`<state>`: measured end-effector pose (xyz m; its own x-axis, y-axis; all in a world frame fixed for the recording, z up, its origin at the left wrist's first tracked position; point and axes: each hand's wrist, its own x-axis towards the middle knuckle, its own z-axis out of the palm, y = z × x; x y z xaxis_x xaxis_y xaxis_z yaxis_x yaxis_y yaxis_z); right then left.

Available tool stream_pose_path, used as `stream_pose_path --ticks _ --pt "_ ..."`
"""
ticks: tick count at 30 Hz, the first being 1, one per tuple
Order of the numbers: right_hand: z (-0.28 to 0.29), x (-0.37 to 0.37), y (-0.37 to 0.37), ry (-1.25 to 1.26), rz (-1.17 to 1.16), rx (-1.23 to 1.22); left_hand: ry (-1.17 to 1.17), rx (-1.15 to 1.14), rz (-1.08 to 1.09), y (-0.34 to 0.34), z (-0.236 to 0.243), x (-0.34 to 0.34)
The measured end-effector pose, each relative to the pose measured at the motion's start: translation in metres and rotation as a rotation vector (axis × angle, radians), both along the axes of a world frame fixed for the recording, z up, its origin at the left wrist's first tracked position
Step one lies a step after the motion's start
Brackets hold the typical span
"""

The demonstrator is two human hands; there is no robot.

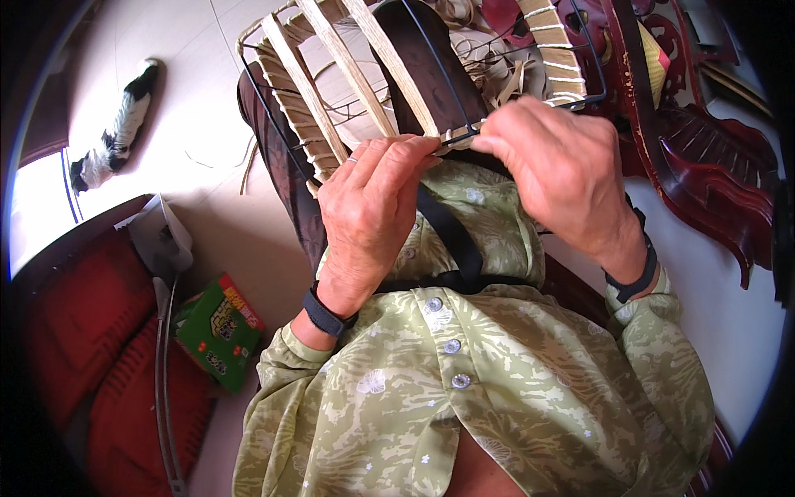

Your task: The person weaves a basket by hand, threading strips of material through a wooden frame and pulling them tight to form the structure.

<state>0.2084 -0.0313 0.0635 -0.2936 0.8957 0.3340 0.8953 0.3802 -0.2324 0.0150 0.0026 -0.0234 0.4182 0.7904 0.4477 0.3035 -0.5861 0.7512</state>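
Observation:
Across my lap rests a black wire basket frame, partly wrapped in tan strips. Several flat tan strips run across its middle, and pale binding winds along its right side. At the near rim my left hand is closed, thumb and fingers pressed on the edge where a strip meets the wire. Just right of it, my right hand is curled in a pinch close to the black wire; the fingers hide what they hold. Loose tan strips lie tangled beyond the rim.
Dark red carved wooden furniture stands close on the right. At the lower left are a red cushioned seat, a grey bent band and a green box. A black-and-white furry animal lies on the pale floor, far left.

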Motion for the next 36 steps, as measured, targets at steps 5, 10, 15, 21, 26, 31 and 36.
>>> stream_pose_path --ticks 5,10,15,21,26,31,36 --pt "-0.001 -0.003 0.025 -0.069 -0.042 -0.021 -0.001 -0.050 -0.014 -0.001 0.006 0.000" --pt "0.006 -0.018 0.044 -0.174 0.065 0.009 0.004 -0.019 0.008 -0.003 0.004 0.001" --pt "-0.006 -0.025 0.056 -0.280 0.093 0.008 0.097 0.049 0.028 -0.001 0.007 0.002" --pt "-0.004 -0.016 0.059 -0.259 0.120 -0.018 0.230 0.140 0.057 -0.002 0.006 0.009" --pt "-0.003 -0.011 0.054 -0.078 0.045 0.029 0.344 0.071 0.019 -0.002 0.019 0.011" --pt "0.008 -0.010 0.051 0.010 0.093 0.254 0.313 -0.037 0.018 -0.003 0.022 0.011" --pt "-0.003 -0.011 -0.015 0.541 -0.021 -0.117 0.302 -0.205 -0.018 0.000 0.033 0.013"
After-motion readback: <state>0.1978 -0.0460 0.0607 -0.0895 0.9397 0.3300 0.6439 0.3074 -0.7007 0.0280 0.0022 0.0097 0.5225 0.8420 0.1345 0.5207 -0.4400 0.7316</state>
